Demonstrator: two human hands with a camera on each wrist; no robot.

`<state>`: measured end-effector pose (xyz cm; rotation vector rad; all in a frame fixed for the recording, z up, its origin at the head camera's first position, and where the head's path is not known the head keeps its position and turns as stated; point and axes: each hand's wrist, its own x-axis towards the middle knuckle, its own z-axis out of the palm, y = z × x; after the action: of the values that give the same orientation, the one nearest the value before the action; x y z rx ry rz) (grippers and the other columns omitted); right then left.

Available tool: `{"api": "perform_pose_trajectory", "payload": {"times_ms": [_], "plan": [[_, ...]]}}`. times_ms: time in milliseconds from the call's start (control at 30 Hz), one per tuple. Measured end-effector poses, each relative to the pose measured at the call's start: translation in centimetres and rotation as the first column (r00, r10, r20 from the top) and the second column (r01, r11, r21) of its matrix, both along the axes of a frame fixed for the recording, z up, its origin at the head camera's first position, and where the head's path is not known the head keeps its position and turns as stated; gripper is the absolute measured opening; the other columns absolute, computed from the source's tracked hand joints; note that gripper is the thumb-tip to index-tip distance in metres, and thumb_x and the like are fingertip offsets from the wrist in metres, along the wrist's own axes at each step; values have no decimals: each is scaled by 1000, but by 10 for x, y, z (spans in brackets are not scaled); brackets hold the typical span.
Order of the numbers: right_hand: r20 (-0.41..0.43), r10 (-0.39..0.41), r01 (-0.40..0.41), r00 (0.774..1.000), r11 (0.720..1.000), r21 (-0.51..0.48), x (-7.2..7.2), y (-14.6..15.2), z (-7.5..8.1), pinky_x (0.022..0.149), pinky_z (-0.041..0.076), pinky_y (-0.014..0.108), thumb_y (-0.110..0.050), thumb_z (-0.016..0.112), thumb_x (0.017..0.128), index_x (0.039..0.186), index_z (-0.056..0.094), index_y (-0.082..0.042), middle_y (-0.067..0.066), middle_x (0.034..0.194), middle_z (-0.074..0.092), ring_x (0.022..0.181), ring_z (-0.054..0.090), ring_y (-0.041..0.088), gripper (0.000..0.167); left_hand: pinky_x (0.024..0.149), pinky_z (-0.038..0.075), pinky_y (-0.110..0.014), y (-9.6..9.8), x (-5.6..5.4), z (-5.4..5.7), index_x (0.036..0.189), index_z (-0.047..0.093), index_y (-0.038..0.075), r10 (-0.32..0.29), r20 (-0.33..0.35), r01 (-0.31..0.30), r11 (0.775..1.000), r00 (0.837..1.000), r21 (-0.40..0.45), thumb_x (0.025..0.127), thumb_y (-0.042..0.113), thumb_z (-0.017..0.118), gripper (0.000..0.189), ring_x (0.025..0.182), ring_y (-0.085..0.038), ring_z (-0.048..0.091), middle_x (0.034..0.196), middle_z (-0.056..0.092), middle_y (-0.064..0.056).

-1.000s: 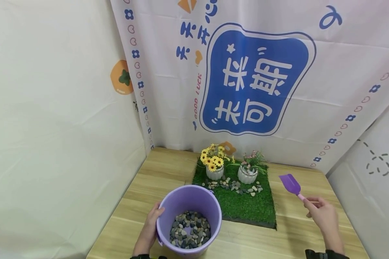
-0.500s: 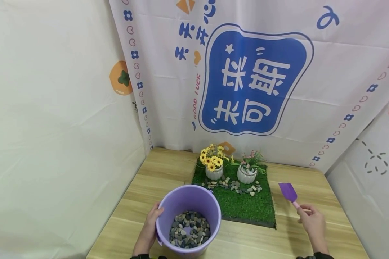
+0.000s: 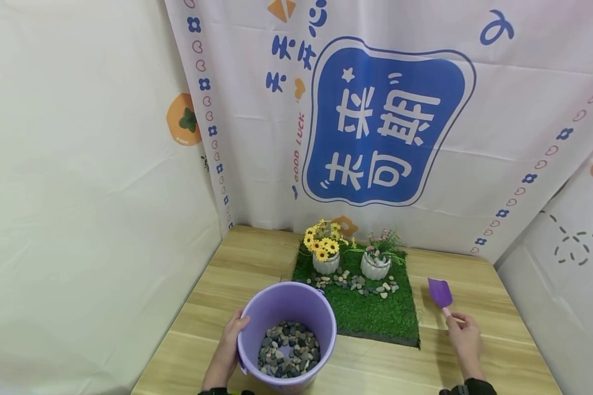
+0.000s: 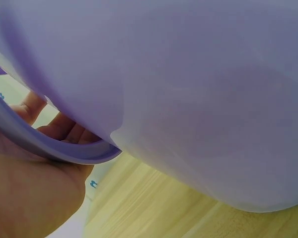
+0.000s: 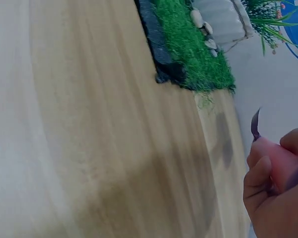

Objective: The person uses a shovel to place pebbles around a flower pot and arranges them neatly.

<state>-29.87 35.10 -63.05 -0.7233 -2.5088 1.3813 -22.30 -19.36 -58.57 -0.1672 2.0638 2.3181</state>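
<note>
A purple bucket (image 3: pixel 249 323) with a layer of pebbles (image 3: pixel 289 351) on its bottom stands at the front of the table, tilted slightly toward the camera. My left hand (image 3: pixel 227 343) grips its left rim, thumb over the edge; the left wrist view shows the fingers behind the bucket's handle (image 4: pixel 54 151). My right hand (image 3: pixel 464 340) pinches the pink handle (image 5: pixel 283 163) of a small purple shovel (image 3: pixel 441 293), its blade pointing away above the right part of the table. No pebbles show on the blade in the head view.
Artificial turf (image 3: pixel 375 321) lies mid-table, bearing a pot of yellow flowers (image 3: pixel 325 265), a pot of pink flowers (image 3: pixel 375 267) and a row of pebbles (image 3: pixel 358 283). A printed cloth (image 3: pixel 257 164) hangs behind the wooden table (image 3: pixel 484 291), with pale walls at both sides.
My right hand has moved left and a little toward me with the shovel, whose blade now sits lower. The left hand and bucket have stayed in place.
</note>
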Motion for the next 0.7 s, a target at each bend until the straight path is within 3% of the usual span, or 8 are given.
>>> {"api": "perform_pose_trajectory", "payload": {"times_ms": [200, 367, 567, 700], "plan": [[3, -6, 6, 1000, 1000, 31, -3, -7, -6, 57, 44, 28, -37, 50, 100, 126, 54, 2, 32, 112, 63, 69, 57, 11, 47, 92, 46, -43, 0, 0, 1, 141, 42, -1, -5, -3, 5, 1000, 1000, 4, 100, 30, 38, 51, 116, -36, 55, 137, 49, -29], [-4, -20, 20, 1000, 1000, 21, -5, -10, -11, 57, 43, 29, -42, 49, 100, 126, 54, 4, 30, 108, 62, 73, 57, 18, 53, 93, 46, -43, 1, 0, 1, 141, 42, -1, -4, -1, 4, 1000, 1000, 3, 100, 30, 39, 52, 117, -37, 54, 137, 49, -28], [14, -9, 9, 1000, 1000, 8, -6, -13, -17, 62, 43, 27, -50, 43, 100, 131, 49, 5, 35, 120, 56, 97, 59, 39, 64, 91, 47, -43, 2, 1, 0, 137, 46, 0, 19, 2, -19, 1000, 1000, 5, 100, 30, 40, 48, 114, -35, 55, 134, 51, -27], [32, -1, 1, 999, 1000, 13, -6, -14, -19, 66, 42, 28, -52, 41, 100, 132, 48, 5, 35, 125, 54, 109, 55, 44, 65, 93, 47, -42, 2, 0, 1, 139, 45, 0, 24, 3, -24, 1000, 1000, 12, 100, 30, 41, 49, 118, -35, 55, 137, 51, -26]]}}
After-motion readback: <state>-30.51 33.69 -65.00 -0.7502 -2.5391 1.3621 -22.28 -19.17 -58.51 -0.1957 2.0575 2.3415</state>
